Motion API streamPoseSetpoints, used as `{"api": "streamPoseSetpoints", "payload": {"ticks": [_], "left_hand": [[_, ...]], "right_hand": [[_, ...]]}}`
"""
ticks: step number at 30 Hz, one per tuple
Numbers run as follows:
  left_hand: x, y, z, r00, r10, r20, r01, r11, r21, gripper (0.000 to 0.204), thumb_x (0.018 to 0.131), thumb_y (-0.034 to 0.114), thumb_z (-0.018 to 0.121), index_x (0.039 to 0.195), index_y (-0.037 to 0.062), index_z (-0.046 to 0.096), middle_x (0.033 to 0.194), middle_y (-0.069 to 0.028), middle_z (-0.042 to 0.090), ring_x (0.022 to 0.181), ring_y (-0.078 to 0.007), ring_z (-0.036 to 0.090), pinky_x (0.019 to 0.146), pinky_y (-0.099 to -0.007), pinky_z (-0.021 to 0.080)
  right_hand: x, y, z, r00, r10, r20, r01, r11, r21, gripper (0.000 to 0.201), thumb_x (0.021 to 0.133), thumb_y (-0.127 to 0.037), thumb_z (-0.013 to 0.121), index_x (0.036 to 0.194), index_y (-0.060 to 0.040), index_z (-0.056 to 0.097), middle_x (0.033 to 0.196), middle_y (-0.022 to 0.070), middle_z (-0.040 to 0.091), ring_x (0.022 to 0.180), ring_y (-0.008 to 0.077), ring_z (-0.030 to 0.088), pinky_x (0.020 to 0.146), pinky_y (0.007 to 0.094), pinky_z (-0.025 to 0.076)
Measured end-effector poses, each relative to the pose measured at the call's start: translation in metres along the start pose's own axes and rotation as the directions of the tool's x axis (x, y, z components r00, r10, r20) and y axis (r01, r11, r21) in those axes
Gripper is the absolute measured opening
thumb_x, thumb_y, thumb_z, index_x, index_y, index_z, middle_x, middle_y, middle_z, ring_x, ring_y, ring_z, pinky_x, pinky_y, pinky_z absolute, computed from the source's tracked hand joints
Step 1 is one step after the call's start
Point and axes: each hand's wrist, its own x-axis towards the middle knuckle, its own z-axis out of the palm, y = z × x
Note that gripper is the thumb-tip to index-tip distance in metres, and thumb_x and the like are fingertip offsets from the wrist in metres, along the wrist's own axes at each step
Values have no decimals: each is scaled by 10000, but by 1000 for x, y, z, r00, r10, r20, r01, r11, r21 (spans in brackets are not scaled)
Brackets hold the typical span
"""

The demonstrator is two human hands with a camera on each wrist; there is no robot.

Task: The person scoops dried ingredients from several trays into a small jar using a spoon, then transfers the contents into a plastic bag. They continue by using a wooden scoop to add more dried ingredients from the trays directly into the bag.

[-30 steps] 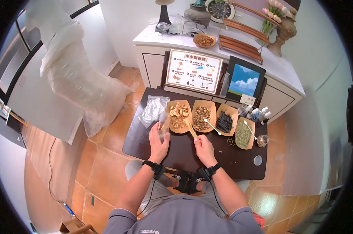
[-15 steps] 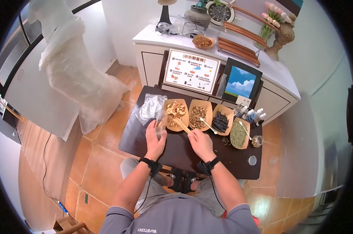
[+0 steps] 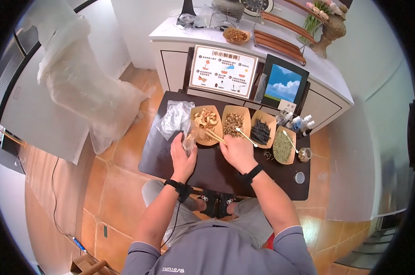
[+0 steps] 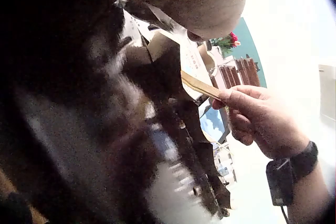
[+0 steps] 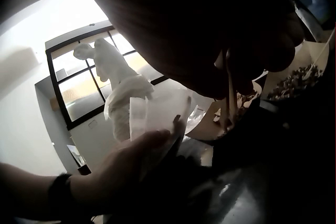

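Note:
In the head view my left hand (image 3: 183, 160) holds a small translucent pouch (image 3: 188, 141) upright beside the leftmost paper tray (image 3: 218, 120). The right wrist view shows the pouch (image 5: 163, 113) standing open-topped in the fingers, with a small dark piece near its edge. My right hand (image 3: 240, 153) grips wooden tongs (image 3: 215, 135), their tips reaching over the near part of that tray. Pale dried slices (image 3: 206, 118) and smaller bits lie in the tray. From the left wrist view, thumb and fingers pinch the tongs (image 4: 201, 85).
Rightward stand trays of brown pieces (image 3: 233, 123), dark sticks (image 3: 260, 132) and green dried herb (image 3: 281, 146), some with white spoons. A clear plastic bag (image 3: 176, 118) lies at the left. Small bottles (image 3: 303, 123), a glass jar (image 3: 304, 154) and a clear lid (image 3: 299, 177) sit right.
The tongs, held in my right hand, have moved left to the near-left part of the first tray, toward the pouch. My left hand keeps hold of the pouch; the head view has shifted slightly.

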Motion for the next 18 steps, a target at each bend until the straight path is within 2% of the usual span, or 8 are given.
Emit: {"api": "streamPoseSetpoints", "payload": {"ticks": [3, 5, 7, 11, 13, 18], "left_hand": [[0, 3, -1, 1000, -5, -6, 5, 1000, -1, 691, 967, 201, 739, 1548, -23, 439, 1511, -247, 532, 1432, -425, 475, 1230, -509, 346], [0, 1, -1, 1000, 12, -6, -12, 999, 38, 654, 1007, 211, 715, 1556, -14, 440, 1512, -246, 533, 1428, -410, 492, 1224, -481, 368], [0, 1, -1, 1000, 13, -2, -13, 999, 32, 652, 1007, 208, 711, 1556, -16, 440, 1514, -248, 530, 1421, -411, 496, 1223, -482, 369], [0, 0, -2, 1000, 22, -1, -22, 999, 23, 651, 1004, 203, 709, 1554, -18, 441, 1516, -249, 527, 1424, -410, 494, 1225, -482, 366], [0, 5, -3, 1000, 2, 8, -3, 999, 40, 647, 1004, 205, 705, 1551, -20, 443, 1514, -250, 529, 1426, -410, 493, 1226, -485, 363], [1, 5, -2, 1000, -5, 7, 5, 1000, 22, 644, 1007, 216, 705, 1547, -20, 447, 1513, -248, 532, 1431, -410, 490, 1230, -487, 360]], "right_hand": [[5, -2, -7, 999, 36, 3, -36, 999, 1, 236, 998, -291, 671, 886, -85, 700, 718, 121, 729, 669, 356, 730, 622, 490, 573], [8, 2, 4, 1000, 21, -21, -21, 1000, 22, 237, 999, -290, 670, 885, -84, 699, 711, 128, 725, 665, 355, 728, 621, 492, 569], [9, 5, 16, 998, 58, -15, -57, 998, 29, 248, 982, -303, 699, 861, -86, 680, 714, 150, 710, 683, 387, 717, 625, 513, 570], [0, -2, -2, 997, 46, 61, -46, 999, -3, 250, 981, -301, 700, 861, -83, 682, 712, 156, 711, 689, 393, 719, 632, 517, 573], [-1, 0, -13, 997, 55, 54, -53, 998, -21, 246, 993, -287, 676, 875, -72, 698, 701, 147, 722, 651, 368, 730, 597, 497, 578], [1, 8, -9, 994, 105, 8, -104, 993, -56, 276, 991, -312, 687, 880, -60, 698, 702, 156, 719, 667, 391, 732, 616, 511, 586]]}}
